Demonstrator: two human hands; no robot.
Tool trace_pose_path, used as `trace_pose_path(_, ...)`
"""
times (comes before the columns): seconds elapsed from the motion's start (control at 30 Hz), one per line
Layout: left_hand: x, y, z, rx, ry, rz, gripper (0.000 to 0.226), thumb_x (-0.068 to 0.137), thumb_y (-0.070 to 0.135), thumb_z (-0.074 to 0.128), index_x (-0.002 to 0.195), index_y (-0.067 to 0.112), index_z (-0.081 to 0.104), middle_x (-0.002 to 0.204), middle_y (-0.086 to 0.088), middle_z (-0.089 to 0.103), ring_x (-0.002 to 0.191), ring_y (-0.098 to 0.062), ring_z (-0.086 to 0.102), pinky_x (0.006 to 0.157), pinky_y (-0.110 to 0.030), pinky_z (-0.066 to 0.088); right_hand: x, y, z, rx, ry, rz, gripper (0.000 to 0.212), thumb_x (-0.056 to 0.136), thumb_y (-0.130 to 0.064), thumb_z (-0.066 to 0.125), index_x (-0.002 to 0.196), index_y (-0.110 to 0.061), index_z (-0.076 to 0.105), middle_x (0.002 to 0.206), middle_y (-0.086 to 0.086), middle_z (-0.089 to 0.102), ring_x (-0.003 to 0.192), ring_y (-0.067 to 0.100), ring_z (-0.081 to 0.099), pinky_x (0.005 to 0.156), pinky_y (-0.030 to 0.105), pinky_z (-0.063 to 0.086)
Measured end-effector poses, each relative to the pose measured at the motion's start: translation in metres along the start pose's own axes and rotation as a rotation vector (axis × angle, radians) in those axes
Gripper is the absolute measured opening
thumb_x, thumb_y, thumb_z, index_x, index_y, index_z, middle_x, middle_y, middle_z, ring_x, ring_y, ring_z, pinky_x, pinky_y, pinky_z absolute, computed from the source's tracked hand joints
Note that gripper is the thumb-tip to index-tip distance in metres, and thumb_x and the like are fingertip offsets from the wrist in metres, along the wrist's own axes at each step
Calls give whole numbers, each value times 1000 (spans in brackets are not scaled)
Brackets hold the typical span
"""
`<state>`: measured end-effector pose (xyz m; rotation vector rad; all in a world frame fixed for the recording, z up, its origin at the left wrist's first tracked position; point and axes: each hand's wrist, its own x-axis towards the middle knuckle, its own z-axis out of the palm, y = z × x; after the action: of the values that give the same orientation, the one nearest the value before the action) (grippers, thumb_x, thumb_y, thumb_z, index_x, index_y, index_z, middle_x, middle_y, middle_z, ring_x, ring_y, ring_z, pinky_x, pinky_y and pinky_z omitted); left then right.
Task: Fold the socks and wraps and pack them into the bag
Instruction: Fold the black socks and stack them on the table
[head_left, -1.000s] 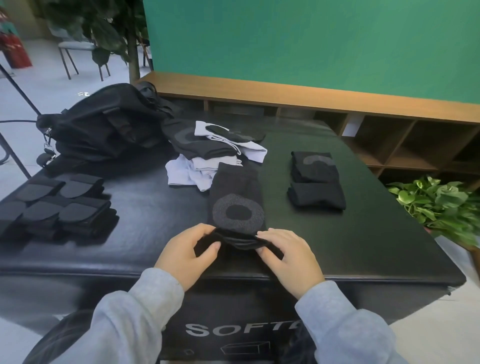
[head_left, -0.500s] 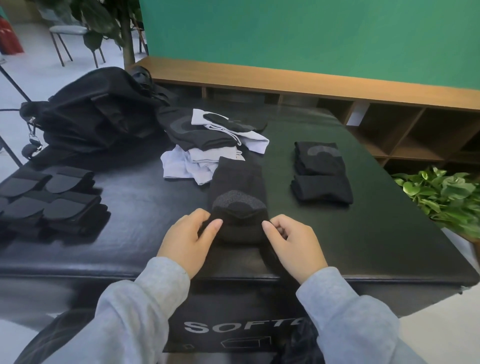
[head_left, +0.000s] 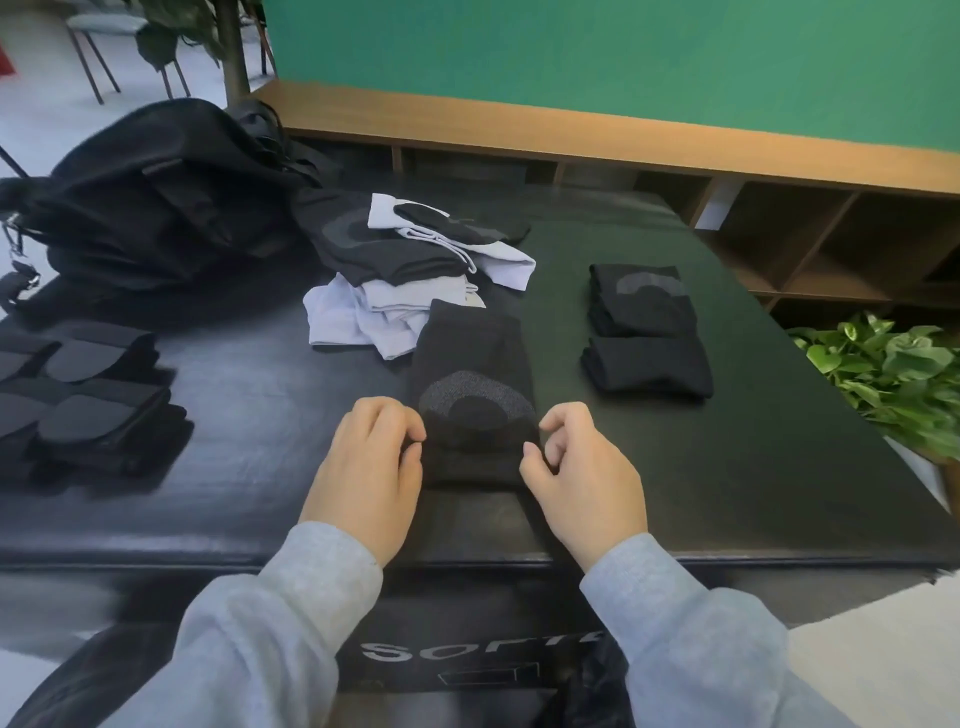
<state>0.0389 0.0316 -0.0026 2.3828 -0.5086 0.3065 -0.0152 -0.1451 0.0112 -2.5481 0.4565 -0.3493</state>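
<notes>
Mid-fold on one black sock (head_left: 475, 395), lying near the front edge of the counter (head_left: 779, 467), about 6 o'clock from the unfolded pile (head_left: 415, 280). Near end already turned over onto the grey heel patch. Left hand (head_left: 366, 467) at the sock's 9 o'clock edge, fingers (head_left: 402, 421) curled and pinching the folded fabric; right hand (head_left: 584, 473) at the 3 o'clock edge, fingers (head_left: 558, 423) curled, thumb against the fold, though whether truly gripping cloth cannot be told for certain. Folding stage, then, not packing: two folded socks (head_left: 647, 332) stacked at 2 o'clock, folded wraps (head_left: 88, 395) at 9 o'clock, bag (head_left: 156, 202) at 11 o'clock. Next, probably: carry the fold further toward 12 o'clock, keeping both edges level, then press flat.
</notes>
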Motion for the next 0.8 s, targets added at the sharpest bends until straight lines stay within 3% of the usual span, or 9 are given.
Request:
trace_pose_path(0.1,1,-6,3,12,-16,59,28,81,-4,58,90,22,63,118,5,54,109,-14,42,88,-35,39,-2,3,4,-11,44,-66,14,89,-24,54,87,-28,42,85,-13,46,70,9,44,61,23,33)
trace_pose_path(0.17,1,-3,2,50,-79,63,31,84,2,55,100,26,66,127,8,52,120,-13,39,96,-38,34,-1,5,7,2,87,-143,12,88,-15,55,92,-26,55,99,-16,46,84,6,43,66,23,37)
trace_pose_path(0.23,0,0,0,110,-114,84,28,88,25,49,112,30,63,129,13,51,123,-11,40,98,-36,30,1,7,9,-9,79,-185,25,89,-11,53,106,-26,63,113,-14,50,99,7,43,76,23,41)
trace_pose_path(0.3,-1,4,-3,165,-164,92,47,83,54,36,119,33,58,131,16,48,125,-8,38,99,-34,27,2,7,9,-59,28,-192,31,92,-18,50,118,-28,62,122,-14,52,109,8,41,88,24,38)
trace_pose_path(0.4,1,8,-5,228,-292,42,61,80,71,39,132,38,43,142,19,32,135,-5,22,110,-35,19,0,4,4,-142,-48,-201,37,93,-37,47,129,-32,54,131,-16,46,122,8,34,98,25,28)
trace_pose_path(0.53,1,9,-6,261,-301,48,60,83,65,42,136,39,35,148,18,20,138,-6,13,113,-34,14,0,3,1,-170,-107,-227,50,89,-53,44,136,-33,45,141,-20,34,129,3,22,100,23,19)
trace_pose_path(0.63,-1,6,-3,222,-223,73,52,85,58,43,131,33,46,142,14,36,134,-8,27,109,-34,20,-2,4,2,-126,-94,-272,63,80,-62,32,135,-33,46,142,-22,34,128,1,21,98,19,16)
trace_pose_path(0.8,-2,3,2,192,-142,59,36,85,28,59,121,26,57,132,10,51,128,-12,40,103,-37,27,-5,4,3,-159,-124,-334,53,82,-48,42,132,-34,50,137,-22,41,127,2,28,97,19,15)
